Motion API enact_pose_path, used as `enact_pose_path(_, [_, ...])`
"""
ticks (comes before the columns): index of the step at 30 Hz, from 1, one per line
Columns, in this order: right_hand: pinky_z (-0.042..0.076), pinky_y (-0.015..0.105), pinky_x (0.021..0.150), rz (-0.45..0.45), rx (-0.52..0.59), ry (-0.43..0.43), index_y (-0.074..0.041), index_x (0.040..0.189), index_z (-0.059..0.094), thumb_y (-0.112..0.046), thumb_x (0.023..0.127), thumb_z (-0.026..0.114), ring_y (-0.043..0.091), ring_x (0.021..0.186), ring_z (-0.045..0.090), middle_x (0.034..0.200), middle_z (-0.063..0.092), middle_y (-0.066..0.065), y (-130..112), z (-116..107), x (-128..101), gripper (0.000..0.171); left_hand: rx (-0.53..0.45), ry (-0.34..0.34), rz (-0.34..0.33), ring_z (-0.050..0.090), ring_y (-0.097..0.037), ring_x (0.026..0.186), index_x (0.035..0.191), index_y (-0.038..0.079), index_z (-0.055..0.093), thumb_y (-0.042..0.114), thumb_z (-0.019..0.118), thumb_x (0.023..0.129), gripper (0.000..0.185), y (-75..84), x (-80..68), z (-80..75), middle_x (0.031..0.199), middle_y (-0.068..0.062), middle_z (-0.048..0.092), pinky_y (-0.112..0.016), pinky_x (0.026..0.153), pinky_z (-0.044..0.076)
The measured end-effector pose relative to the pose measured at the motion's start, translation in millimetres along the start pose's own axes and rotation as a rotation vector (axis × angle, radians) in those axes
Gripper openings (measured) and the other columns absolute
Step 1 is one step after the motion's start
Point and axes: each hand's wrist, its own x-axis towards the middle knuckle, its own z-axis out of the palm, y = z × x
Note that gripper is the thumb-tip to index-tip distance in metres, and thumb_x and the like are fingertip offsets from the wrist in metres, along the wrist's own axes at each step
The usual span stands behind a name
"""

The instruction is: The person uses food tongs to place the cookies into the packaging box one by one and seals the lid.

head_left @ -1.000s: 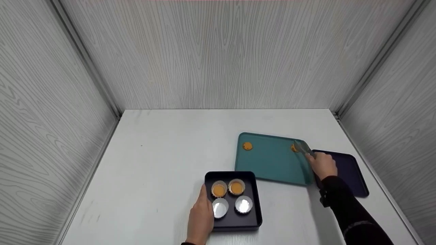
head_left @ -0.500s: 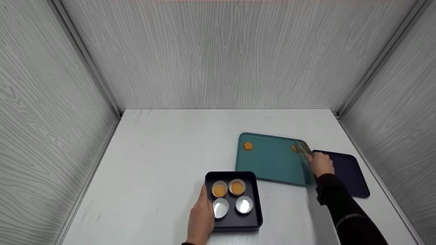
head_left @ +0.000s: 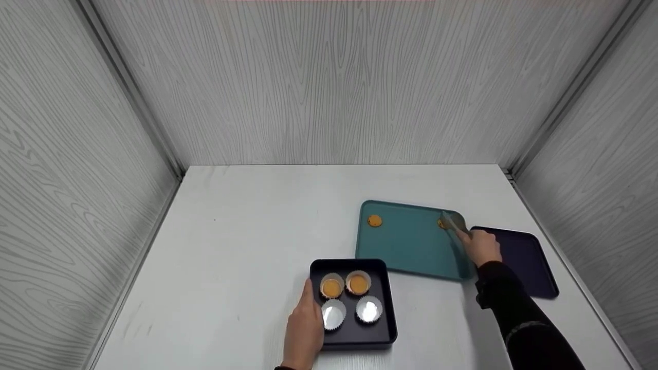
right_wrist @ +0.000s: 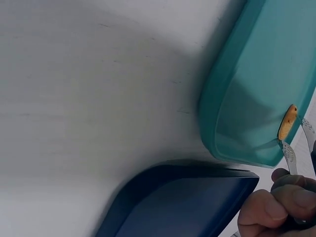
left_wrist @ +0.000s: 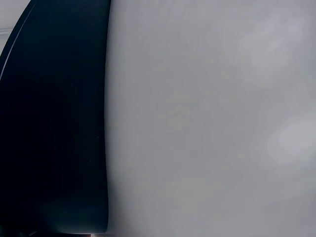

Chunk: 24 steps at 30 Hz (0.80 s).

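My right hand grips metal tongs whose tips reach an orange cookie at the far right corner of the teal tray. In the right wrist view the tong tips sit beside that cookie. A second cookie lies at the tray's far left corner. My left hand rests on the left edge of a small dark square tray, thumb on its rim. That tray holds paper cups: two filled with orange cookies and two bare ones.
A dark navy tray lies to the right of the teal tray, partly under my right hand. Everything sits on a white table enclosed by grey wood-grain walls. The left wrist view shows only the dark tray's side and table.
My right hand has shifted slightly left and away, bringing the tongs onto the right-hand cookie. The left hand and the dark tray have stayed put.
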Motion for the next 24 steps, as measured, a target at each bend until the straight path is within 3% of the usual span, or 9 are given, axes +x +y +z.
enact_pose_path(4, [0.044, 0.033, 0.054, -0.024, -0.008, 0.008, 0.000, 0.078, 0.061, -0.040, 0.106, 0.054, 0.024, 0.058, 0.055, 0.066, 0.057, 0.012, -1.0, 1.9, 1.2, 0.049, 0.002, -0.002, -0.008, 0.043, -0.010, 0.051, 0.153, -0.003, 0.041, 0.006, 0.049, 0.104, 0.050, 0.5, -0.2, -0.4, 0.128, -0.020, 0.067, -0.034, 0.055, 0.047])
enact_pose_path(10, [0.044, 0.033, 0.055, -0.006, 0.003, -0.015, 0.005, 0.090, 0.066, -0.040, 0.106, 0.055, 0.024, 0.060, 0.055, 0.071, 0.060, 0.013, -0.4, 2.7, 1.6, 0.049, 0.015, 0.006, 0.002, 0.047, -0.011, 0.053, 0.152, -0.003, 0.042, 0.006, 0.049, 0.104, 0.050, 0.4, -0.2, 0.2, 0.131, -0.019, 0.066, -0.037, 0.059, 0.050])
enact_pose_path(17, [0.044, 0.034, 0.055, -0.001, -0.001, -0.016, 0.004, 0.088, 0.064, -0.039, 0.105, 0.056, 0.024, 0.061, 0.055, 0.071, 0.059, 0.013, -2.3, 1.3, 0.1, 0.047, 0.004, 0.005, 0.011, 0.047, -0.011, 0.053, 0.153, -0.003, 0.041, 0.006, 0.048, 0.104, 0.050, 0.3, -0.5, 0.6, 0.135, -0.018, 0.065, -0.038, 0.062, 0.052])
enact_pose_path(20, [0.048, 0.037, 0.056, 0.032, -0.006, -0.020, 0.009, 0.102, 0.068, -0.039, 0.104, 0.059, 0.026, 0.065, 0.060, 0.082, 0.066, 0.021, -5.5, -0.1, -2.7, 0.049, 0.013, 0.011, 0.002, 0.049, -0.013, 0.054, 0.153, -0.003, 0.042, 0.006, 0.049, 0.104, 0.050, -0.4, -0.6, 0.7, 0.134, -0.018, 0.065, -0.040, 0.063, 0.052])
enact_pose_path(24, [0.053, 0.046, 0.066, 0.082, -0.008, -0.015, 0.009, 0.127, 0.065, -0.040, 0.101, 0.063, 0.035, 0.080, 0.067, 0.110, 0.069, 0.031, -11.1, -1.9, -5.7, 0.056, 0.015, 0.007, -0.008, 0.052, -0.015, 0.056, 0.153, -0.002, 0.042, 0.007, 0.048, 0.104, 0.050, -0.4, -0.2, 0.4, 0.133, -0.018, 0.066, -0.043, 0.065, 0.053])
